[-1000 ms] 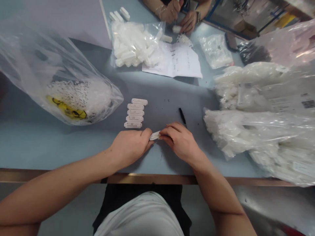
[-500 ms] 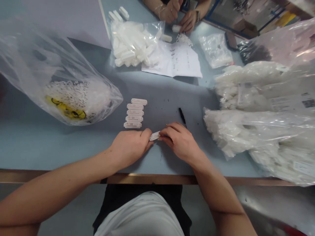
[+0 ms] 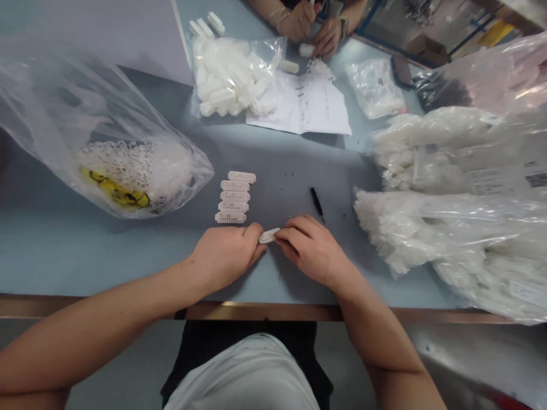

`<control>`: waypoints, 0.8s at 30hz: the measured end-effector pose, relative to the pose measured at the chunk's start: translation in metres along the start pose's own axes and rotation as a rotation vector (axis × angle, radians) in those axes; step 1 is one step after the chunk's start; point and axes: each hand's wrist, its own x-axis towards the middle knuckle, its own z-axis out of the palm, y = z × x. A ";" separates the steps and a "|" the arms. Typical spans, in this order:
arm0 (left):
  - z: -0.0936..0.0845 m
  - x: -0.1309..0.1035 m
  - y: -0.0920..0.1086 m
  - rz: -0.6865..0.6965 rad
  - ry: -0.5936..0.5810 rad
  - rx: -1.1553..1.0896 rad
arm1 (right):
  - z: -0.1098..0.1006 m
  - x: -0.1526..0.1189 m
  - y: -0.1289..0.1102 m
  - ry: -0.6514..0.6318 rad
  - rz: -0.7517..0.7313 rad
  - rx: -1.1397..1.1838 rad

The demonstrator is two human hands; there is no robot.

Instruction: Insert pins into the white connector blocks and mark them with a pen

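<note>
Between my two hands is a small white plastic piece with a row of holes [image 3: 268, 236], held a little above the table near its front edge. My left hand [image 3: 228, 253] pinches its left end between thumb and fingers. The fingers of my right hand [image 3: 314, 245] are closed on the right end, and their tips partly cover it. Several similar white perforated pieces [image 3: 234, 195] lie in a column just beyond my left hand. A black pen-like tool [image 3: 317, 201] with a thin tip rests on the table beyond my right hand.
A clear bag of small white parts [image 3: 141, 165] lies at left. Large bags of white parts [image 3: 410, 222] fill the right side. Farther back are a bag of white blocks [image 3: 231, 74] and a paper sheet [image 3: 318, 108]. Opposite, a co-worker's hands [image 3: 327, 37] handle a white piece.
My right hand has shifted very slightly, its fingers a little lower on the white piece. The left hand stays almost still. The co-worker's hand across the table has moved a little.
</note>
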 end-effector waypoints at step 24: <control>-0.001 0.003 -0.001 0.003 -0.013 0.065 | -0.002 -0.002 0.007 0.115 0.232 0.163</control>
